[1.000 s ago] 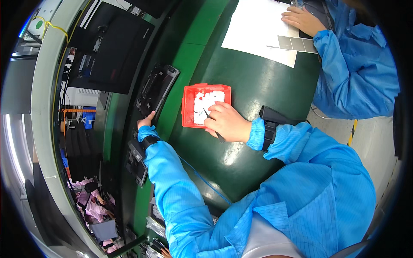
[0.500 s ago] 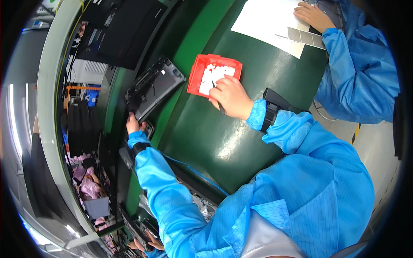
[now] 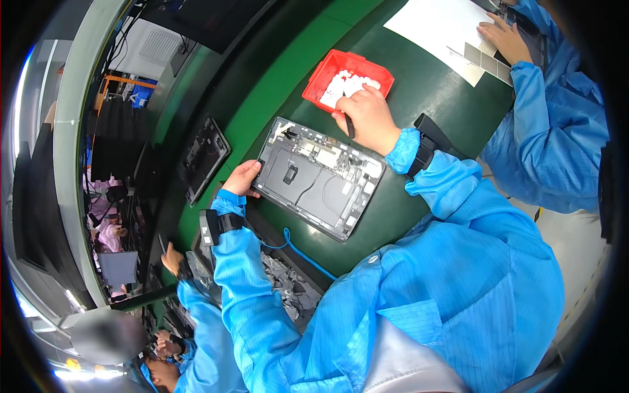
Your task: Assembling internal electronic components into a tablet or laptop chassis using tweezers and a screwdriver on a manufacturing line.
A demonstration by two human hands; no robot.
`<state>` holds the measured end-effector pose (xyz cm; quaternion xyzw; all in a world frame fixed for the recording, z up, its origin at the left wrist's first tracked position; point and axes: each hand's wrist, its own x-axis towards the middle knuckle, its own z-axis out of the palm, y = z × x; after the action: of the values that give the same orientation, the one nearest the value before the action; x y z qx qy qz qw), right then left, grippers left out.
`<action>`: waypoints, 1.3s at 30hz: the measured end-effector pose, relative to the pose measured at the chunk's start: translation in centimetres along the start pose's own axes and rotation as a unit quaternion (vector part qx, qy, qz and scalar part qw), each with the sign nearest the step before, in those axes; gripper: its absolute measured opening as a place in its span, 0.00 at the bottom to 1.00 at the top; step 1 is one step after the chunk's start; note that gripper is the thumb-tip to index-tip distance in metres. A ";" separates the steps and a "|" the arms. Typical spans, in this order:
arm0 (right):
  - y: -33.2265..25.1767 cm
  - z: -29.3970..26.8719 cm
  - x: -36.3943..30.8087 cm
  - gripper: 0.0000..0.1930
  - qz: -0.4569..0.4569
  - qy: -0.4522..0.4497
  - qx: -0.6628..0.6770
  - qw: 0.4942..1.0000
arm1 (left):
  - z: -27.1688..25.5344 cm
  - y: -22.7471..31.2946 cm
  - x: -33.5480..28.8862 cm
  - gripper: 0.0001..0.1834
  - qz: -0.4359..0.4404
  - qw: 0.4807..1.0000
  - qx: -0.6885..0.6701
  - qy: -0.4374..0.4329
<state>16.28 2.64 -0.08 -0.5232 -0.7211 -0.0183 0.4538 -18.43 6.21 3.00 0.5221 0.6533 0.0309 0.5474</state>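
Observation:
My left hand (image 3: 242, 178) grips the left edge of an opened tablet-like device (image 3: 308, 190), thumb on top. The device lies tilted on the green table, with its dark inner plate, cable and small parts showing. My right hand (image 3: 371, 118) pinches a slim black tool (image 3: 349, 123), whose kind I cannot make out, at the near rim of a red plastic bin (image 3: 319, 73). White small pieces (image 3: 350, 85) fill part of that bin. Fingers of the right hand reach over the pieces and hide the tool's tip.
Another opened dark device (image 3: 204, 160) lies on the green strip at the left. A blue coiled cord (image 3: 301, 252) runs by the near table edge, beside a box of grey scraps (image 3: 288, 285). Co-workers sit at upper right and lower left; white sheets (image 3: 439, 33) lie at upper right.
The device by my left hand has come from the left strip onto the table before me. My right hand stays at the bin. Another device now lies on the strip; a co-worker's arm appears lower left.

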 end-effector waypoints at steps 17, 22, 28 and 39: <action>-0.6 -4.0 -0.1 0.04 -0.098 0.053 0.199 0.974 | 15.1 7.1 -3.2 0.13 0.404 0.836 0.322 0.184; -1.4 -5.9 -2.5 0.04 -0.051 -0.035 0.322 0.945 | 18.0 5.7 -3.0 0.11 0.434 0.803 0.315 0.260; -1.4 -3.2 -4.9 0.03 -0.058 -0.189 0.276 0.941 | 18.3 5.1 -4.0 0.07 0.374 0.835 0.303 0.265; -1.6 -1.0 -5.9 0.09 -0.128 -0.255 0.199 0.937 | 19.4 3.8 -4.2 0.05 0.305 0.924 0.001 0.231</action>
<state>15.94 -2.95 -2.72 -0.3126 -0.8622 0.2023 0.3434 -2.03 -5.39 0.44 0.6752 0.5708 0.3150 0.3449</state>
